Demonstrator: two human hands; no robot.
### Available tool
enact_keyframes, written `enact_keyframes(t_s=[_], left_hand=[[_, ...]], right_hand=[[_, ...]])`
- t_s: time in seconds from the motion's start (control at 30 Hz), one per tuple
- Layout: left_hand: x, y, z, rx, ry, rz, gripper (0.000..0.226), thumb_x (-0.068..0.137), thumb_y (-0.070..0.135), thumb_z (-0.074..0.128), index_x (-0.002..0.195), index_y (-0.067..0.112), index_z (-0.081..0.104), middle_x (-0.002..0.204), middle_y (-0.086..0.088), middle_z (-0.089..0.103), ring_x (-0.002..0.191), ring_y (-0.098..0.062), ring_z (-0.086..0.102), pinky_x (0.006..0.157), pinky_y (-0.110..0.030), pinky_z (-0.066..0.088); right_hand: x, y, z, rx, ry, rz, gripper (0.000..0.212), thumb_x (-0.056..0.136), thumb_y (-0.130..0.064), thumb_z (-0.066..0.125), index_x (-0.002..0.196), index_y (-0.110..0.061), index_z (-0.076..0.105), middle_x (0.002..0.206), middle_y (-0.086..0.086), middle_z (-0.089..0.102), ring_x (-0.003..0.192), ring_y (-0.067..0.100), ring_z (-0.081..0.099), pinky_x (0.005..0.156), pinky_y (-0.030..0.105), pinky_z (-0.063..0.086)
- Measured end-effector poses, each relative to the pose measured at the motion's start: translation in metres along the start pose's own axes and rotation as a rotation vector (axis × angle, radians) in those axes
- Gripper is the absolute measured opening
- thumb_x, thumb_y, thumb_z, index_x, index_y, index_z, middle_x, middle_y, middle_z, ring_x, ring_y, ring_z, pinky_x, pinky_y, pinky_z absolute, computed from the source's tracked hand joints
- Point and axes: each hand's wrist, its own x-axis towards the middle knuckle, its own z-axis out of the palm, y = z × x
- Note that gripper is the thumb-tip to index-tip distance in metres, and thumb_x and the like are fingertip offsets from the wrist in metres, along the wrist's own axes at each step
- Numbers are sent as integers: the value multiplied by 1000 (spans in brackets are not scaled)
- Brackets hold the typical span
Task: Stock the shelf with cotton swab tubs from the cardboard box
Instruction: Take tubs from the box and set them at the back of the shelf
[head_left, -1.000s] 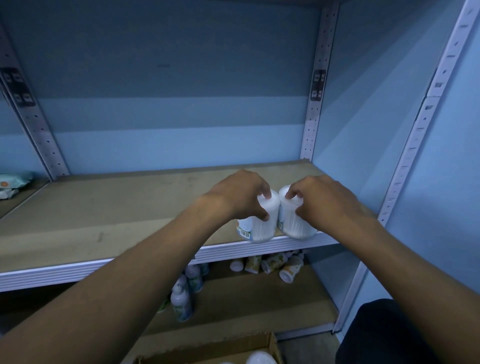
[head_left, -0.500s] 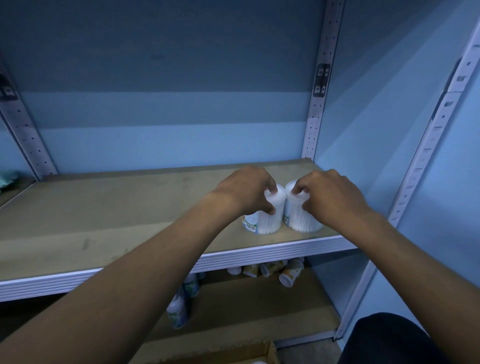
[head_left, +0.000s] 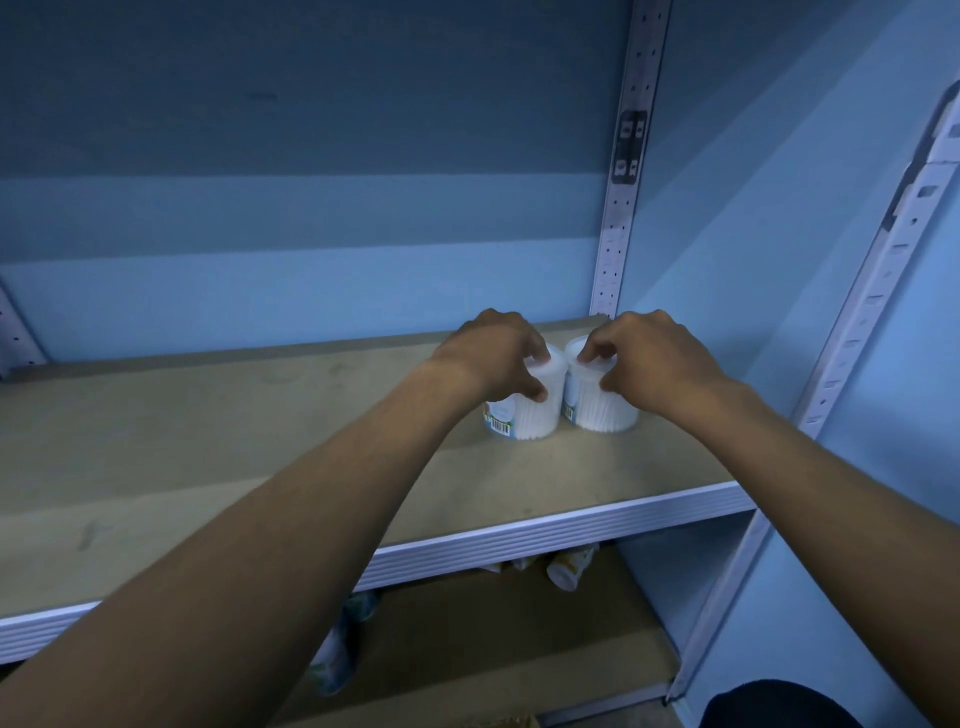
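Two clear cotton swab tubs with white lids stand side by side on the brown shelf board (head_left: 208, 467), toward its right rear. My left hand (head_left: 498, 358) grips the left tub (head_left: 530, 418) from above by its lid. My right hand (head_left: 644, 358) grips the right tub (head_left: 597, 410) the same way. Both tubs rest upright on the board and touch each other. Only a sliver of the cardboard box (head_left: 511, 722) shows at the bottom edge.
A perforated metal upright (head_left: 621, 208) stands right behind the tubs, and another upright (head_left: 862, 322) runs along the right. The blue wall closes the back and right side. Several bottles and small containers (head_left: 569, 569) lie on the lower shelf.
Both hands have pushed the two tubs from the shelf's front edge back toward the rear wall. The view has tilted up, so the box has nearly left the frame.
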Motion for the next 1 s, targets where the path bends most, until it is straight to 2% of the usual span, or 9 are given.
enact_keyframes(t_s=[0.23,0.33,0.57,0.83,1.0], left_hand=[[34,-4,6,-45,1,-60,54,75,37,83,125,31,64,132,5,58,119,-17,54,86,-26,43],[47,-6,9,-51,15,-62,54,75,36,84,125,29,65,131,4,59,117,-18,57,84,-26,43],[79,-14,19,-63,50,-34,54,75,33,84,125,23,66,131,2,61,117,-19,58,93,-31,47],[118,-23,28,-62,75,-32,54,74,34,85,124,23,67,129,2,63,115,-19,60,96,-33,49],[141,-27,35,-54,97,-36,53,74,34,85,123,23,68,129,0,63,113,-19,60,96,-33,49]], right_hand=[[32,18,13,30,-4,21,41,83,-2,67,104,-37,71,125,0,59,111,23,58,85,27,44],[45,23,18,59,3,55,41,83,-3,66,103,-39,71,125,2,60,108,25,60,88,28,47],[77,32,27,53,-4,84,42,85,-2,66,106,-38,72,124,3,62,107,27,62,82,27,45],[107,50,40,99,52,21,39,84,2,67,105,-30,75,122,4,65,106,26,63,84,27,47],[123,58,47,111,92,-19,37,84,3,68,107,-24,76,119,4,68,108,25,63,91,31,50]])
